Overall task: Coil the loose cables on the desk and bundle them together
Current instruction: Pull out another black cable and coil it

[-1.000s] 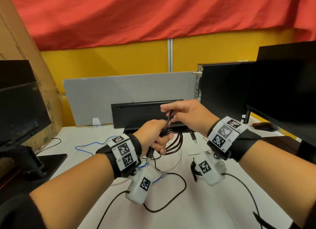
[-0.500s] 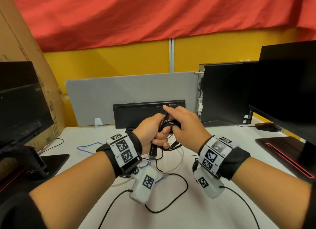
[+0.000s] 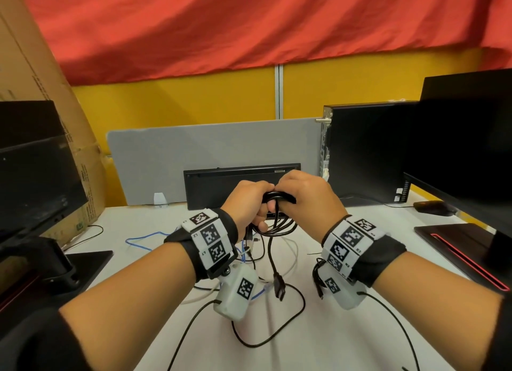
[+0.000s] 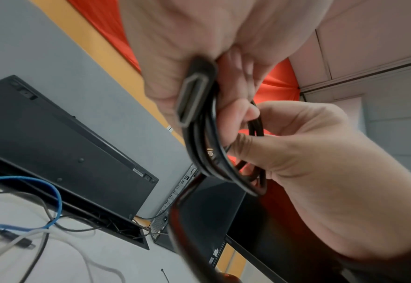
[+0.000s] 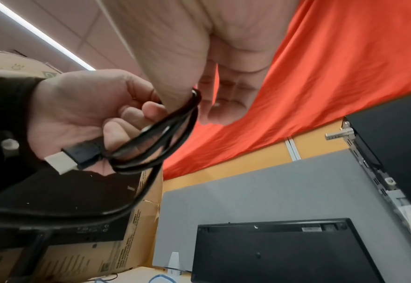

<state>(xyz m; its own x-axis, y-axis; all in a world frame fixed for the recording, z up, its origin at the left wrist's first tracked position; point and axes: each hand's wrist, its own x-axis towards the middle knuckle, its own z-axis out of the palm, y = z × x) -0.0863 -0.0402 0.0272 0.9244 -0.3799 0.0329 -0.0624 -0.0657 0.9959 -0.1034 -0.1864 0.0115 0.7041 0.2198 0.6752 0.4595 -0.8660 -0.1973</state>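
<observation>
A black cable coil (image 3: 280, 226) hangs above the white desk (image 3: 346, 329), held by both hands. My left hand (image 3: 249, 204) grips the loops in its fist, together with a flat plug (image 4: 194, 92) that sticks out below the palm. Touching it from the right, my right hand (image 3: 304, 196) pinches the top of the coil (image 5: 155, 145) between thumb and fingers. The cable's free end hangs straight down to a second plug (image 3: 279, 287) just above the desk. The loops' upper part is hidden inside the two hands.
A blue cable (image 3: 144, 236), a white cable (image 3: 293, 255) and a thin black cable (image 3: 277, 334) lie loose on the desk under my hands. A black keyboard (image 3: 241, 182) leans on the grey divider. A PC tower (image 3: 365, 154), mouse (image 3: 432, 206) and monitors (image 3: 33, 176) flank the space.
My right hand has come down and left from a raised strand to meet the left hand on the coil's top. The free end now hangs below.
</observation>
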